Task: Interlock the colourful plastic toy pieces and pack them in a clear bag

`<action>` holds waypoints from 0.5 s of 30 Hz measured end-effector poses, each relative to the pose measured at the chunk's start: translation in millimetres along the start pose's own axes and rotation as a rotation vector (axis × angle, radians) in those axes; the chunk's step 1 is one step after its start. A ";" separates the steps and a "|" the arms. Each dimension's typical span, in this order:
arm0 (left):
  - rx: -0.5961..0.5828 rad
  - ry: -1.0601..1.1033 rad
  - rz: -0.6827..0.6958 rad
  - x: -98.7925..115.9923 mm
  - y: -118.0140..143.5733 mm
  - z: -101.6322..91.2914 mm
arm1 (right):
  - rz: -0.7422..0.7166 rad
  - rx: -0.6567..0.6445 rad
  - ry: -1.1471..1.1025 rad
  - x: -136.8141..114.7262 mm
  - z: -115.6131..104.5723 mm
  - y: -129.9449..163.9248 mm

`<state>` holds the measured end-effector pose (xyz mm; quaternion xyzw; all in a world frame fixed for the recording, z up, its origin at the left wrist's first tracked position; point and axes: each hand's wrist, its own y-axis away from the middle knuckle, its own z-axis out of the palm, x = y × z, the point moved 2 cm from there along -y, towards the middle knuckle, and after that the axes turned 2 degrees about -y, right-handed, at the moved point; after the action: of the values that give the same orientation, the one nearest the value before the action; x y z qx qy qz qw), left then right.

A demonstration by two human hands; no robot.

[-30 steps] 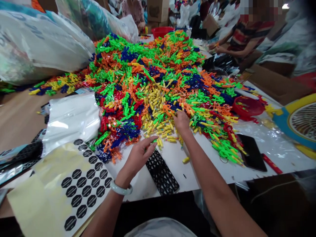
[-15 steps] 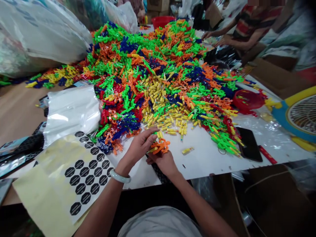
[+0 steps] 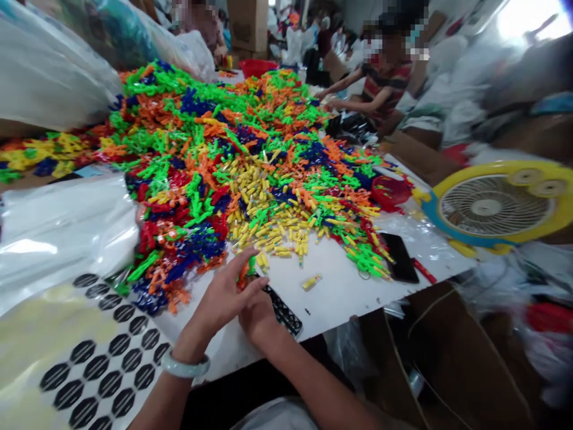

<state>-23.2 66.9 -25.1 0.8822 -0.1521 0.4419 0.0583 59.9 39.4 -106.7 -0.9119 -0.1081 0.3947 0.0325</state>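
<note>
Where the white table [image 3: 340, 292] met the person's body, the left hand [image 3: 219, 298] lay across the right hand [image 3: 257, 316], fingers loosely spread, a pale bracelet [image 3: 184, 365] on its wrist. Whether the right hand gripped anything could not be told, though orange and green plastic pieces [image 3: 245, 272] showed between the two hands, just over a black grid tray [image 3: 282, 310]. A sheet of black hexagon stickers [image 3: 102, 364] lay to the left. Beyond spread a heap of coloured plastic parts [image 3: 233, 155], a phone [image 3: 400, 257], a yellow fan [image 3: 492, 206], and another person [image 3: 380, 83] working.
</note>
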 end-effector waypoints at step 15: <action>0.137 0.042 -0.047 -0.8 -2.7 8.9 | 0.507 0.240 0.763 151.9 -207.3 -40.7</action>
<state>-16.0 67.5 -31.0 0.8780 -0.0996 0.4681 0.0114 304.6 118.3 -66.8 -0.9792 0.1840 0.0368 0.0778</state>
